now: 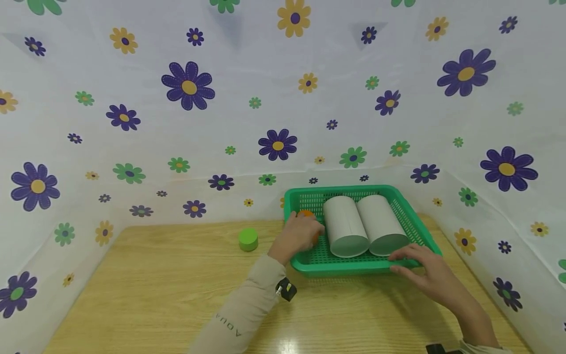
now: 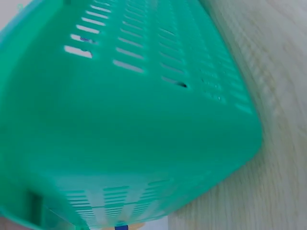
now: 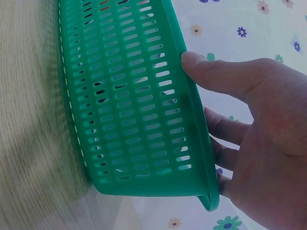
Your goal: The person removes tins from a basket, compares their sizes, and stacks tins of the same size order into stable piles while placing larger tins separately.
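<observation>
A green plastic basket (image 1: 353,269) with slotted walls stands on the table at right of centre. Two white cylinders (image 1: 346,223) lie side by side inside it. At its left end my left hand (image 1: 300,233) reaches over the rim, fingers curled round an orange object (image 1: 306,213). Most of that object is hidden by the hand, so I cannot tell its kind. My right hand (image 1: 424,273) holds the basket's near right rim. In the right wrist view the thumb (image 3: 194,59) lies against the outer side, with the other fingers behind the rim.
A small bright green round piece (image 1: 248,239) sits on the wooden table (image 1: 177,285) left of the basket. Flower-printed white sheeting (image 1: 247,113) encloses the table at the back and sides, close behind the basket.
</observation>
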A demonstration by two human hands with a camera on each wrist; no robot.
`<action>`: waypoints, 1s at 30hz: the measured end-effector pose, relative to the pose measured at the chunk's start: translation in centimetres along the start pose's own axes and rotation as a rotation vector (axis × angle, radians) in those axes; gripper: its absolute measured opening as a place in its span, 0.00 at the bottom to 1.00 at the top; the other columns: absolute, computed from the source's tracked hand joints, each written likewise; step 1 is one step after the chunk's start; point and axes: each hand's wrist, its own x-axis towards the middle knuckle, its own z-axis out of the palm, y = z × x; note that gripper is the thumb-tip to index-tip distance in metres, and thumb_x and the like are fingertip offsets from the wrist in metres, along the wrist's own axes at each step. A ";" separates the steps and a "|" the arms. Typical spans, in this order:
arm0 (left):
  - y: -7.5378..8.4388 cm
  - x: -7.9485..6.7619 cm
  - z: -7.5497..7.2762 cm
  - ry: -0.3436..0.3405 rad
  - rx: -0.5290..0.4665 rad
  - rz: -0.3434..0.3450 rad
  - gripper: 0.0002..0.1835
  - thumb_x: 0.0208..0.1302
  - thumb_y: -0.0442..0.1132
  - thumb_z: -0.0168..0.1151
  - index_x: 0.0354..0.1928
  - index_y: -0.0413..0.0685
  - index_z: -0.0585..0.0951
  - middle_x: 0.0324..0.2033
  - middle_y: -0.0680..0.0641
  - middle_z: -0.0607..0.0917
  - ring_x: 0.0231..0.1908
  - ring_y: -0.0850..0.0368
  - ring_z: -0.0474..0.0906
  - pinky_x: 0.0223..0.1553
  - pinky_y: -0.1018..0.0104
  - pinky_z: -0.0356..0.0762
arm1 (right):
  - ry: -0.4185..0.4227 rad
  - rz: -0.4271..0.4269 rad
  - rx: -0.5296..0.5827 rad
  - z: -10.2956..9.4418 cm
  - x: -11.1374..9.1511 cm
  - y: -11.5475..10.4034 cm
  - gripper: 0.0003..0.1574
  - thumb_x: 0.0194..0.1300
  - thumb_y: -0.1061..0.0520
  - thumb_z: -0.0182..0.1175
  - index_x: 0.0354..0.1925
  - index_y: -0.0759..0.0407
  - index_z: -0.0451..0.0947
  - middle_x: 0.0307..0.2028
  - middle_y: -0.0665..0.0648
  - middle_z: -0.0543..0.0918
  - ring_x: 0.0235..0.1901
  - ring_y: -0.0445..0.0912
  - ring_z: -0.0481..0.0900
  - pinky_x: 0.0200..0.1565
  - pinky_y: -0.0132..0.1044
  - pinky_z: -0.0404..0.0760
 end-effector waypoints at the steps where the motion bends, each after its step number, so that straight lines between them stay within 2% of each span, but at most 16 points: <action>1: 0.1 -0.1 -0.1 0.004 -0.011 0.003 0.22 0.58 0.39 0.68 0.53 0.69 0.80 0.49 0.56 0.78 0.49 0.52 0.73 0.51 0.51 0.67 | 0.003 -0.005 0.003 0.0 0.0 0.0 0.15 0.55 0.57 0.69 0.40 0.40 0.79 0.38 0.40 0.80 0.41 0.37 0.75 0.42 0.35 0.75; 7: 0.2 -0.9 -0.3 0.055 -0.050 0.019 0.20 0.60 0.37 0.65 0.53 0.67 0.80 0.48 0.55 0.77 0.49 0.51 0.71 0.52 0.51 0.70 | 0.016 -0.020 0.009 0.0 0.1 0.0 0.17 0.54 0.59 0.70 0.40 0.40 0.79 0.38 0.40 0.80 0.41 0.37 0.75 0.43 0.31 0.73; 13: 0.1 -1.7 -0.4 0.165 -0.099 0.060 0.18 0.60 0.39 0.65 0.52 0.63 0.81 0.49 0.53 0.75 0.47 0.52 0.69 0.47 0.57 0.72 | 0.014 -0.020 0.009 -0.1 0.1 -0.1 0.16 0.54 0.58 0.70 0.40 0.42 0.80 0.38 0.41 0.80 0.42 0.38 0.75 0.43 0.31 0.73; 18: -0.1 -2.4 -0.5 0.247 -0.135 0.092 0.18 0.58 0.38 0.66 0.51 0.61 0.81 0.50 0.50 0.75 0.48 0.51 0.68 0.50 0.60 0.71 | 0.013 -0.013 0.008 0.0 0.1 -0.2 0.16 0.54 0.58 0.70 0.39 0.40 0.80 0.38 0.40 0.80 0.41 0.37 0.75 0.43 0.31 0.73; 22: -0.1 -3.0 -0.9 0.277 -0.206 0.085 0.18 0.58 0.37 0.66 0.51 0.61 0.82 0.52 0.50 0.75 0.51 0.50 0.67 0.53 0.61 0.71 | 0.011 -0.014 0.015 0.1 0.0 -0.1 0.16 0.54 0.58 0.70 0.39 0.40 0.80 0.37 0.40 0.80 0.41 0.37 0.75 0.43 0.31 0.73; 27: -0.1 -3.6 -1.6 0.303 -0.295 0.081 0.21 0.59 0.40 0.66 0.55 0.59 0.78 0.54 0.50 0.74 0.51 0.52 0.67 0.52 0.63 0.73 | 0.010 -0.019 0.021 0.1 0.0 -0.1 0.16 0.55 0.59 0.69 0.40 0.40 0.80 0.38 0.40 0.80 0.42 0.37 0.75 0.43 0.30 0.72; 30: -0.1 -4.0 -2.0 0.341 -0.335 0.095 0.22 0.58 0.41 0.67 0.56 0.57 0.76 0.54 0.51 0.74 0.50 0.53 0.67 0.51 0.65 0.73 | 0.013 -0.019 0.023 0.2 0.0 0.0 0.16 0.54 0.59 0.69 0.40 0.40 0.80 0.37 0.41 0.80 0.42 0.37 0.75 0.43 0.30 0.72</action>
